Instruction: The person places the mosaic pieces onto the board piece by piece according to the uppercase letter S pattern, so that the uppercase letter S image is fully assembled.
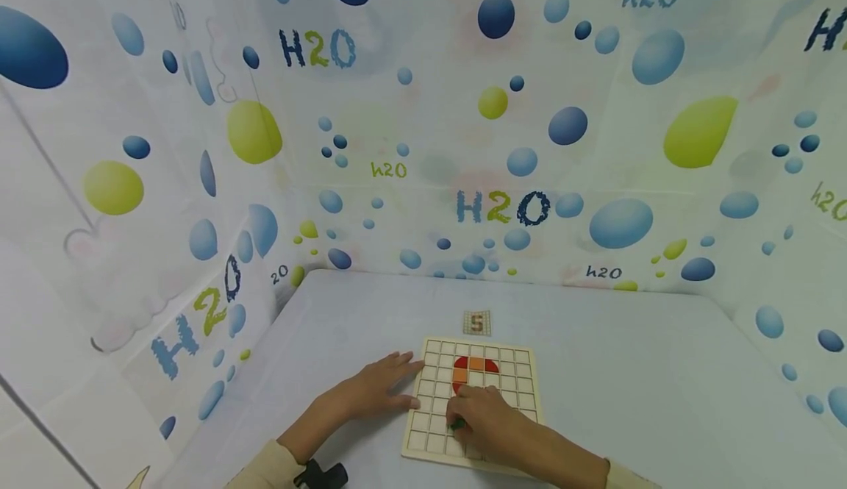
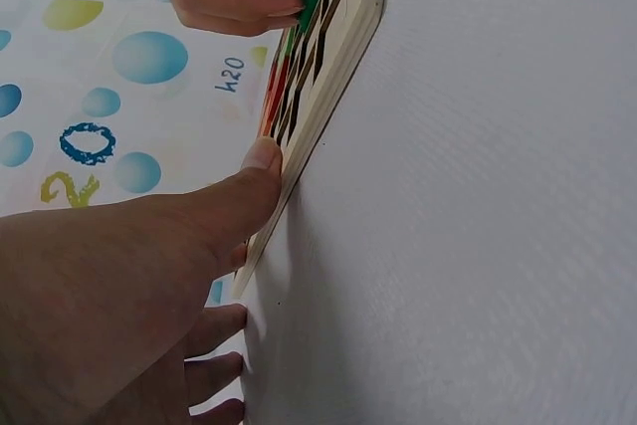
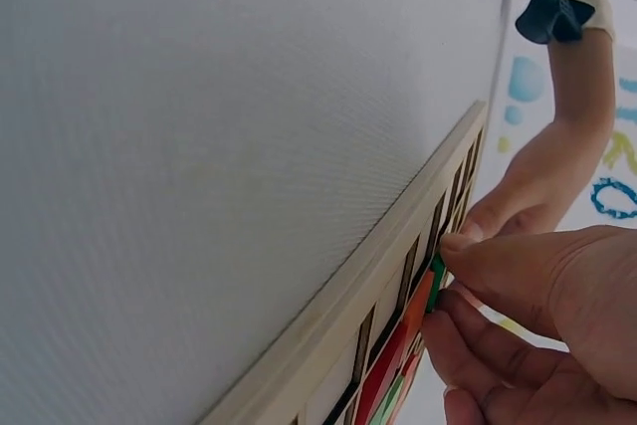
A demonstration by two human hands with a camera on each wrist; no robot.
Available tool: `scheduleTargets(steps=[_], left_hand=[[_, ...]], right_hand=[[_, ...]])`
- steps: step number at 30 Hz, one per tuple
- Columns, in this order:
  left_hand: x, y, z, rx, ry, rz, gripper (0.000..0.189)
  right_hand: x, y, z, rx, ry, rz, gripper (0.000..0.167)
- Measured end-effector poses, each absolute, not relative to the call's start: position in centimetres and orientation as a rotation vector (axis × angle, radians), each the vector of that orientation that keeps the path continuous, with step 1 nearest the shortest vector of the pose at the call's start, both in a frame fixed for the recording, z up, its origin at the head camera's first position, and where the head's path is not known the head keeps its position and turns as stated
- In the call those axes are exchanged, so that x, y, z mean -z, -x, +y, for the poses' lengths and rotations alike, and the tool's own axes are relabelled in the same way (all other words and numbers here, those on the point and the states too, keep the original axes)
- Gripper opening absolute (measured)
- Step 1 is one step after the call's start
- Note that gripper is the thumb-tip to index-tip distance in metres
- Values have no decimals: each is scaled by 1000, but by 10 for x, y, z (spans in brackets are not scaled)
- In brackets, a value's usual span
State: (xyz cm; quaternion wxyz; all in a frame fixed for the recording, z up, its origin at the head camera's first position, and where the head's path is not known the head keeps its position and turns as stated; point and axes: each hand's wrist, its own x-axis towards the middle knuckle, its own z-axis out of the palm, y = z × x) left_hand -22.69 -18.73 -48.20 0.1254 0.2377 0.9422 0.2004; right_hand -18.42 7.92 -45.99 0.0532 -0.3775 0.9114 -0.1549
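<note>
A pale wooden grid board (image 1: 523, 384) lies on the table. My right hand (image 1: 490, 419) is over its lower middle and pinches a small green tile (image 3: 436, 283) between thumb and fingers, at the board's surface. Beyond that hand, red tiles (image 1: 492, 365) and orange tiles (image 1: 476, 363) sit in cells, forming a bent line; the hand covers part of the grid. A lighter green piece (image 3: 386, 402) shows among them in the right wrist view. At the board's left edge, my left hand (image 1: 377, 386) touches the rim with thumb and fingers extended.
A small card (image 1: 476, 322) with an S-like pattern lies just behind the board. White cloth (image 1: 635, 371) covers the table. Printed curtains (image 1: 423, 121) rise behind it and along its sides. A dark strap-like object (image 1: 322, 474) is at the left wrist.
</note>
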Motion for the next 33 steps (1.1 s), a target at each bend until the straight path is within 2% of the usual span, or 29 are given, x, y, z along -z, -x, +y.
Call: scheduleTargets(steps=[13, 27, 33], left_hand=[[481, 224, -189, -579, -676, 2743, 77], [482, 227, -188, -576, -689, 2739, 77], [483, 227, -189, -570, -684, 2737, 78]], right_hand=[[462, 185, 77, 374, 1127, 2826, 11], [461, 186, 80, 304, 1055, 2850, 18], [459, 186, 84, 349, 1047, 2847, 16]])
